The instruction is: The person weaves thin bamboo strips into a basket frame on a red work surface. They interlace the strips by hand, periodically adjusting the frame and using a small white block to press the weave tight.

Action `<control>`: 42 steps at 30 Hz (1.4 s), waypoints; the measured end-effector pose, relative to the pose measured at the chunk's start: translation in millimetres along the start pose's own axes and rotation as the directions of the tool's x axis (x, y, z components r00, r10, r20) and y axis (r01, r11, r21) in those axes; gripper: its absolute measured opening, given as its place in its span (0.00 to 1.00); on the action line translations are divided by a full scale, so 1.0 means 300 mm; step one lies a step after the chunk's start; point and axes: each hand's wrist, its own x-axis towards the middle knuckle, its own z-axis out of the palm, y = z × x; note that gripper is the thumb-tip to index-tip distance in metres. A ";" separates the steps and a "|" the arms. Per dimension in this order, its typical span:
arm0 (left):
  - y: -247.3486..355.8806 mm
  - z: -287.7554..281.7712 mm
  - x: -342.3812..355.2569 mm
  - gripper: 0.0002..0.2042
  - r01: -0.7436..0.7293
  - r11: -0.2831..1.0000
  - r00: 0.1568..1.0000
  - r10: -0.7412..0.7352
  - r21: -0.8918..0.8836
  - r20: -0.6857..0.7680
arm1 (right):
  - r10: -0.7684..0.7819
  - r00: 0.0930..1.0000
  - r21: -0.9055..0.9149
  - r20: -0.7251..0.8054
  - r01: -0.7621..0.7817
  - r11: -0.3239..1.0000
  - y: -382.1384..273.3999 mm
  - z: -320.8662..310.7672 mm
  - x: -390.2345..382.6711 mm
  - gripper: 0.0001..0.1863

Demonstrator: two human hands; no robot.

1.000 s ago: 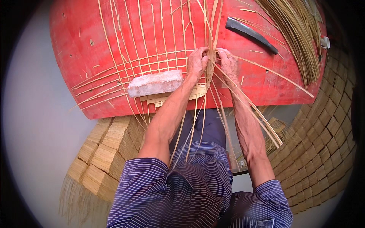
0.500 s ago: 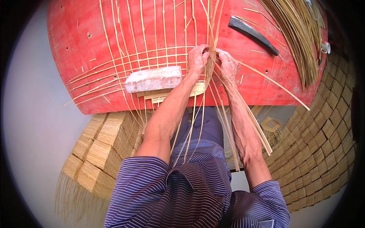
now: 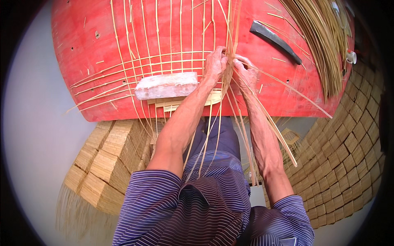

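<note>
Bundled strips (image 3: 226,78) are being pinched, seemingly, by left hand (image 3: 214,65) and right hand (image 3: 247,74) fingers; the lattice (image 3: 182,61) is being judged partly crossed, loose ends (image 3: 291,157) left uncrossed.

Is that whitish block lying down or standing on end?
Lying down: the whitish block stretches lengthwise across the crossed strips on the red board.

Weaving workshop, red worktable (image 3: 88,47), strip lattice (image 3: 160,55), curved blade (image 3: 276,42)
</note>
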 end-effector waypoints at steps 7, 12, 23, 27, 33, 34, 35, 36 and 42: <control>0.096 -0.058 0.094 0.17 0.169 0.985 0.982 -0.166 -0.029 0.085 | -0.023 0.999 0.018 0.047 0.022 1.000 -0.003 -0.002 -0.004 0.12; 0.293 -0.126 0.257 0.25 0.087 0.994 0.996 -0.086 0.066 -0.028 | 0.009 0.999 -0.021 0.030 -0.009 1.000 -0.021 0.010 -0.008 0.12; 0.321 -0.139 0.426 0.15 -0.594 0.784 0.716 0.413 0.181 0.563 | -0.005 1.000 0.117 0.003 0.005 0.993 0.044 0.033 0.006 0.14; 0.353 -0.166 0.454 0.11 -0.789 0.335 0.612 0.351 0.515 0.709 | 0.036 0.998 0.056 -0.042 -0.034 0.998 0.035 0.019 0.005 0.13; 0.412 -0.238 0.361 0.06 -0.774 0.031 0.609 0.309 0.633 0.730 | 0.008 0.999 -0.053 -0.045 -0.010 0.999 0.048 0.004 -0.009 0.14; 0.428 -0.241 0.334 0.06 -0.755 0.004 0.638 0.235 0.655 0.734 | -0.020 0.999 -0.123 -0.034 0.016 0.992 0.052 -0.007 0.000 0.15; 0.438 -0.260 0.307 0.07 -0.732 -0.031 0.670 0.155 0.681 0.726 | -0.049 0.999 -0.185 -0.012 0.046 0.982 0.034 0.003 0.001 0.15; 0.437 -0.281 0.284 0.06 -0.736 -0.042 0.658 0.187 0.675 0.729 | -0.046 0.999 -0.224 0.000 0.045 0.973 -0.005 0.004 -0.014 0.18; 0.394 -0.284 0.306 0.03 -0.729 0.031 0.678 0.173 0.684 0.715 | -0.045 0.988 -0.558 0.147 0.120 0.821 -0.064 0.001 0.019 0.17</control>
